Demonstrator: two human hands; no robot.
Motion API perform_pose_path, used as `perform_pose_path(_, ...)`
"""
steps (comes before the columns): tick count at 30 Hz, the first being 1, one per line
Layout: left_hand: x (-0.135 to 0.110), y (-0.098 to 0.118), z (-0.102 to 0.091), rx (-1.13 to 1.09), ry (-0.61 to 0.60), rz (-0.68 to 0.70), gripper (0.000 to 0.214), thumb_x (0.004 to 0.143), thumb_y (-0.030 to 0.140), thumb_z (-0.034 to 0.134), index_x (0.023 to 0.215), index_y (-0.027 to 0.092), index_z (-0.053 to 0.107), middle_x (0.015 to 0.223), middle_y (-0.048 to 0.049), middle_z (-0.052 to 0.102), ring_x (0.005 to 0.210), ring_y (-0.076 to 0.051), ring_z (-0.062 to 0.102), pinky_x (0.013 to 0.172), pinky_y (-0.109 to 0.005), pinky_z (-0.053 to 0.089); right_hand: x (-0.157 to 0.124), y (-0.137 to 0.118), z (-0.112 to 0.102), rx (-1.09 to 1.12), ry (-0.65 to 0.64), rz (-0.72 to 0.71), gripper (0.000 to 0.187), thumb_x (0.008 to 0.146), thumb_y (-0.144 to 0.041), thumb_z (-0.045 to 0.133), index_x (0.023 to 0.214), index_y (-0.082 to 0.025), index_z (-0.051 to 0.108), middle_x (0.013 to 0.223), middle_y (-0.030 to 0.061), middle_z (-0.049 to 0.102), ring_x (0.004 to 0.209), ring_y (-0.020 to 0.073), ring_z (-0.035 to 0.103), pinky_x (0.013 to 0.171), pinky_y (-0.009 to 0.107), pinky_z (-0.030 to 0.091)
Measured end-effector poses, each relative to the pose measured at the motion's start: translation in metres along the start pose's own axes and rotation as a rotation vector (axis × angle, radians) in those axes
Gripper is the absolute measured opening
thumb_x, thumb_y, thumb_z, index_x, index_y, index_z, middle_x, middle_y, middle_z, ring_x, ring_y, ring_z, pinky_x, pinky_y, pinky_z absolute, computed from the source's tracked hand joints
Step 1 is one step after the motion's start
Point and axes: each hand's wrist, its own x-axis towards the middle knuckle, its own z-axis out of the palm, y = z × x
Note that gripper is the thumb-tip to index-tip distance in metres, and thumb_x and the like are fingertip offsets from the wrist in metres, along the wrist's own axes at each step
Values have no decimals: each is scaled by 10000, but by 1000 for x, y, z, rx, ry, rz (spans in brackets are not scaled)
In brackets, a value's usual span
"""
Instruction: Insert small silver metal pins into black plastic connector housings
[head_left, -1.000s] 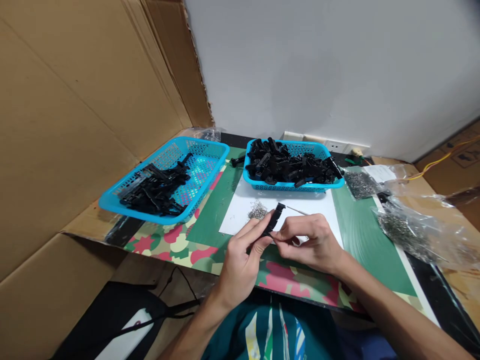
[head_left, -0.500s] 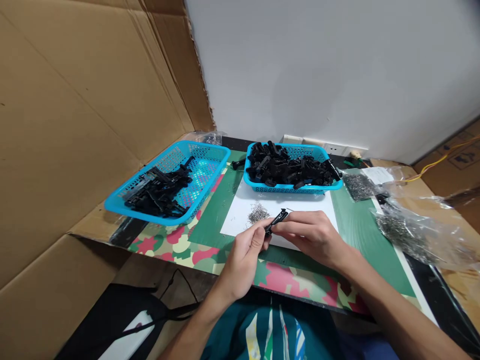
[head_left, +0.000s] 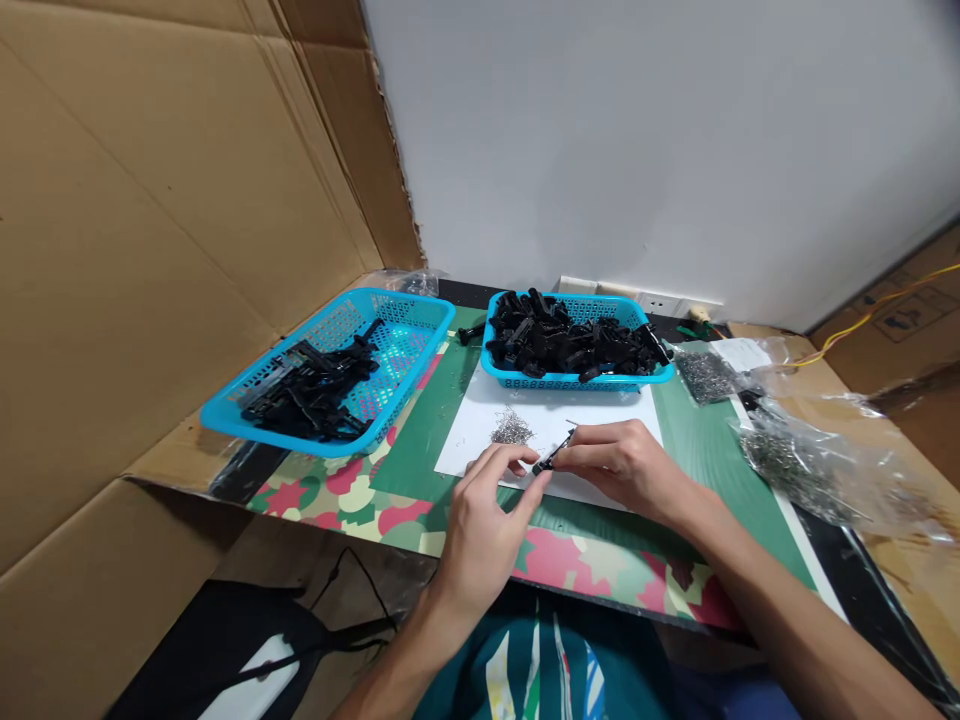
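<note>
A slim black plastic part [head_left: 556,455] is held low over the white paper [head_left: 465,440]. My right hand [head_left: 634,465] pinches it from the right, fingers closed along its length. On the other side, my left hand [head_left: 487,520] has its thumb and fingertips about the part's lower end, closed on it as far as I can see. The fingers hide much of the part. Just behind my left fingertips lies a small pile of fine metal pieces [head_left: 512,428], too small to make out singly.
A blue basket [head_left: 510,380] heaped with black parts stands behind the paper. Another blue basket [head_left: 300,445] with black parts is at left. Clear bags [head_left: 795,470] of metal pieces lie at right. A cardboard wall [head_left: 187,200] rises on the left.
My left hand has loosened its wrapped grip and turned, its thumb and fingers now further apart around the part's end. The black part has turned in my hands and shows less of its length.
</note>
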Motion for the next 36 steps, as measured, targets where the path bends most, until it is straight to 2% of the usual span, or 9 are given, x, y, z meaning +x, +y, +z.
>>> perform_pose_path(8, 1, -3, 4, 130, 1, 54, 121, 934, 152, 732, 1024, 225, 701, 945, -13, 742, 877, -213, 685, 804, -326, 514, 0, 4, -7, -52, -72, 70, 247, 1076, -231, 565, 1067, -231, 812, 841, 32, 756, 677, 141, 670, 605, 258, 405)
perform_pose_path(12, -1, -2, 5, 167, 7, 87, 112, 932, 134, 714, 1004, 217, 695, 924, -20, 737, 865, -222, 697, 785, -336, 516, -3, 14, -28, -278, 65, 429, 173, 998, -367, 686, 1039, -247, 805, 826, 20, 780, 621, 158, 644, 594, 279, 378)
perform_pose_path(16, -1, -1, 6, 201, -7, 116, 124, 930, 118, 713, 1000, 216, 680, 930, -14, 733, 889, -227, 700, 815, -354, 503, -5, 21, -46, -325, -104, 628, 169, 961, -392, 703, 922, -263, 805, 856, 24, 773, 698, 191, 656, 594, 295, 350)
perform_pose_path(19, -1, -1, 7, 209, -20, 127, 135, 937, 113, 712, 1014, 216, 673, 950, -11, 732, 910, -226, 697, 839, -361, 490, -6, 22, -45, -271, -215, 652, 110, 937, -347, 722, 904, -258, 777, 944, 28, 775, 787, 211, 672, 627, 303, 357)
perform_pose_path(23, -1, -2, 8, 228, -30, 140, 137, 947, 120, 710, 1036, 217, 672, 959, -13, 729, 922, -229, 692, 841, -363, 479, -7, 24, -37, -238, -235, 635, 89, 959, -213, 648, 900, -230, 713, 997, 41, 754, 826, 209, 659, 648, 300, 361)
perform_pose_path(27, 0, -2, 8, 242, -34, 147, 130, 951, 123, 709, 1032, 216, 669, 977, -14, 735, 927, -229, 691, 848, -368, 472, -9, 25, -36, -156, -140, 598, 110, 999, -188, 574, 921, -213, 647, 891, 39, 716, 763, 193, 628, 645, 296, 392)
perform_pose_path(31, 0, -1, 8, 245, -36, 157, 137, 945, 112, 717, 1027, 209, 666, 974, -11, 730, 914, -224, 683, 840, -367, 472, -4, 15, -35, 137, -39, 560, 94, 1034, -251, 553, 1047, -227, 643, 887, 19, 693, 680, 167, 645, 631, 293, 484)
perform_pose_path(33, 0, -1, 8, 247, -36, 163, 140, 939, 106, 726, 1017, 203, 663, 973, -10, 729, 919, -224, 681, 838, -367, 468, 0, 7, -32, 281, 17, 524, 142, 1041, -277, 555, 1121, -230, 661, 970, 40, 701, 728, 171, 687, 667, 305, 548)
perform_pose_path(36, 0, -1, 8, 255, -40, 171, 138, 940, 106, 730, 1016, 201, 665, 977, -10, 731, 929, -227, 682, 844, -369, 462, 6, -5, -24, 406, 74, 477, 143, 1020, -320, 622, 1020, -218, 723, 1005, 63, 730, 852, 196, 724, 749, 321, 592)
